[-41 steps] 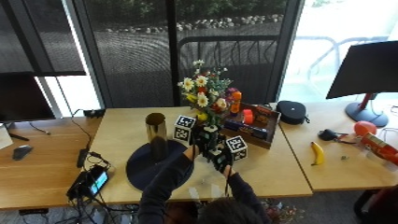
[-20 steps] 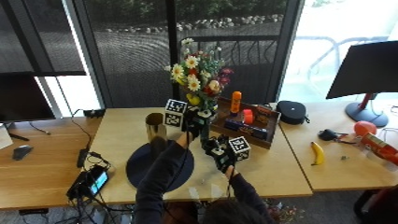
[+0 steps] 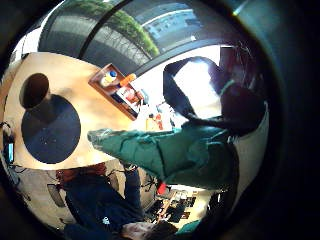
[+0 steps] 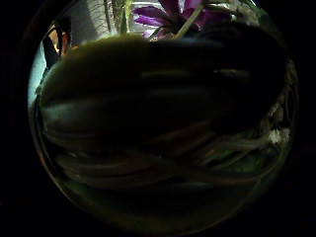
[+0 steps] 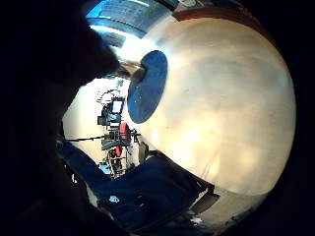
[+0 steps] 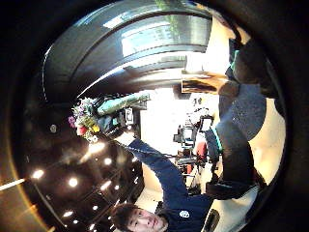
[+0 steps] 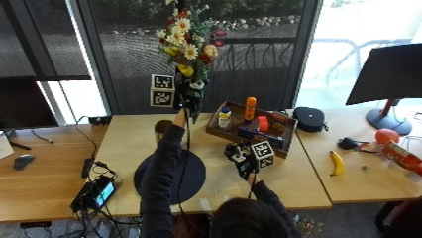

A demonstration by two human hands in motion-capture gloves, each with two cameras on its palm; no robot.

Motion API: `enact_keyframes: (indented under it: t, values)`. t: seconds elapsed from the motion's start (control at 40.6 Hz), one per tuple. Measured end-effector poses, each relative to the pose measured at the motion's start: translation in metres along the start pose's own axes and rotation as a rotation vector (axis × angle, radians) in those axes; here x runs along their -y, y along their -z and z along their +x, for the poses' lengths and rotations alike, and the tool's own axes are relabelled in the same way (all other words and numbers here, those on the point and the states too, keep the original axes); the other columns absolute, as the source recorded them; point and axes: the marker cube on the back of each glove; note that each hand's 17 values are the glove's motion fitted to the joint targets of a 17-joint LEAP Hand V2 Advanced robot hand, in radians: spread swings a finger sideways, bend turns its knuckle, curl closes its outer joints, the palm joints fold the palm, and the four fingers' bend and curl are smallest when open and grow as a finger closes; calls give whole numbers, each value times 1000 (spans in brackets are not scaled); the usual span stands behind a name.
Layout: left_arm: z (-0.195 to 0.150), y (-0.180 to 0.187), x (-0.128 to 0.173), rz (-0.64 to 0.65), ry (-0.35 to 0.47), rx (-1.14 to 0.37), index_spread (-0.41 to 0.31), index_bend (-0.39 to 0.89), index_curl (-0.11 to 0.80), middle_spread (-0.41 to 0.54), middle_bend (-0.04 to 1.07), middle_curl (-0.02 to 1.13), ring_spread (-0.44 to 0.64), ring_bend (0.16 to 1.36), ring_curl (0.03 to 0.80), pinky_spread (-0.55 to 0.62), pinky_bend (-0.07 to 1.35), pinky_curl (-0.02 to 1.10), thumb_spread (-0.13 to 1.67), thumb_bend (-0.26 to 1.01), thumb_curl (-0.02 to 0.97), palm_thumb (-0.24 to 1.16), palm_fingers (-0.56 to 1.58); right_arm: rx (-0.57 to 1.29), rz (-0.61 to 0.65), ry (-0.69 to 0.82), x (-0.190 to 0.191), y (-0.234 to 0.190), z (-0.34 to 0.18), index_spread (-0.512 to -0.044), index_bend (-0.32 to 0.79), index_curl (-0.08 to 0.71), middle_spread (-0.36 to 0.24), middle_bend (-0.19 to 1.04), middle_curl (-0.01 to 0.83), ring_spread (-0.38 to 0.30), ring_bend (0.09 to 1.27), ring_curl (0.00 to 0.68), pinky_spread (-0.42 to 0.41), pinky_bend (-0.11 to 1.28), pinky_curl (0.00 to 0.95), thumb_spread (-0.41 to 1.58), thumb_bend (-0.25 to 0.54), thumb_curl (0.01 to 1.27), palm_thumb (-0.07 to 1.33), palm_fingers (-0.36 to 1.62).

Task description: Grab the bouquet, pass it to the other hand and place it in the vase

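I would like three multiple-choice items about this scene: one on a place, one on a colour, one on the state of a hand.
1. Where is the bouquet?
A. lying on the table
B. held up in the air
C. standing in the vase

2. What colour is the fruit lying on the table?
A. yellow
B. green
C. purple

3. What is the right hand doing?
A. gripping the bouquet
B. holding the vase
C. holding nothing

Answers: 1 B, the left hand grips its stems high above the vase. 2 A, the banana is yellow. 3 C, it is low over the table, nothing in it.
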Motion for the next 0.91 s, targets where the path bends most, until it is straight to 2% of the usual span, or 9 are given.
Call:
enact_keyframes:
  t: [0.123, 0.197, 0.295, 0.369, 0.468, 0.591, 0.714, 0.812, 0.911]
  values:
    - [4, 18, 23, 62, -2, 21, -285, 275, 561, -303, 519, 552, -318, 556, 447, -271, 193, 434, 662, -30, 597, 951, 1204, -113, 72, 92, 4, 3, -7, -270, 140, 427, -230, 169, 444, -205, 417, 410, -8, 299, 362, 1040, -19, 383, 974, 928]
    - [6, 32, 35, 107, -6, 37, -286, 270, 567, -303, 516, 555, -318, 553, 449, -272, 195, 437, 655, -29, 603, 949, 1206, -181, 115, 141, 3, 3, -16, -269, 143, 420, -217, 172, 439, -201, 411, 411, 4, 290, 360, 1042, -18, 385, 973, 929]
    - [1, 46, 50, 158, -3, 57, -287, 264, 574, -307, 513, 557, -319, 545, 453, -276, 198, 442, 650, -30, 608, 947, 1207, -373, 276, 119, 22, 11, -4, -268, 143, 410, -206, 180, 434, -200, 399, 409, 14, 280, 357, 1044, -18, 387, 972, 934]
    - [-11, 57, 63, 195, 8, 81, -288, 261, 580, -308, 507, 560, -323, 543, 455, -278, 197, 445, 647, -30, 612, 947, 1206, -443, 345, 131, 34, 18, 3, -268, 143, 404, -201, 182, 433, -199, 393, 409, 23, 267, 353, 1047, -18, 388, 969, 937]
    - [-30, 72, 78, 231, 37, 89, -289, 256, 586, -310, 504, 563, -325, 540, 458, -279, 195, 448, 644, -30, 616, 946, 1207, -321, 224, 58, 25, 13, -2, -267, 143, 397, -194, 180, 430, -200, 386, 409, 30, 259, 351, 1052, -21, 388, 959, 941]
    - [-57, 88, 94, 256, 96, 53, -290, 249, 594, -308, 499, 566, -327, 536, 461, -280, 197, 451, 639, -33, 619, 938, 1209, -242, 136, 123, 25, 16, -2, -267, 144, 391, -186, 180, 428, -201, 378, 411, 34, 244, 349, 1056, -19, 390, 955, 943]
    - [-71, 97, 100, 268, 124, 30, -290, 243, 600, -308, 496, 570, -326, 532, 462, -280, 196, 452, 636, -32, 622, 936, 1210, -292, 185, 156, 35, 30, 6, -266, 132, 379, -181, 180, 425, -210, 408, 419, 37, 222, 344, 1061, -18, 391, 951, 964]
    - [-84, 100, 105, 265, 146, 10, -291, 238, 605, -308, 493, 572, -326, 528, 464, -286, 199, 454, 635, -31, 625, 936, 1212, -191, 120, 121, 23, 26, -6, -262, 132, 372, -180, 185, 426, -212, 412, 426, 38, 215, 345, 1062, -17, 393, 952, 968]
    - [-105, 102, 107, 254, 168, 1, -292, 234, 610, -311, 490, 574, -326, 526, 465, -288, 198, 456, 634, -31, 627, 935, 1213, -251, 171, 181, 33, 34, 5, -260, 137, 369, -179, 186, 427, -213, 399, 426, 38, 214, 347, 1067, -18, 393, 947, 966]
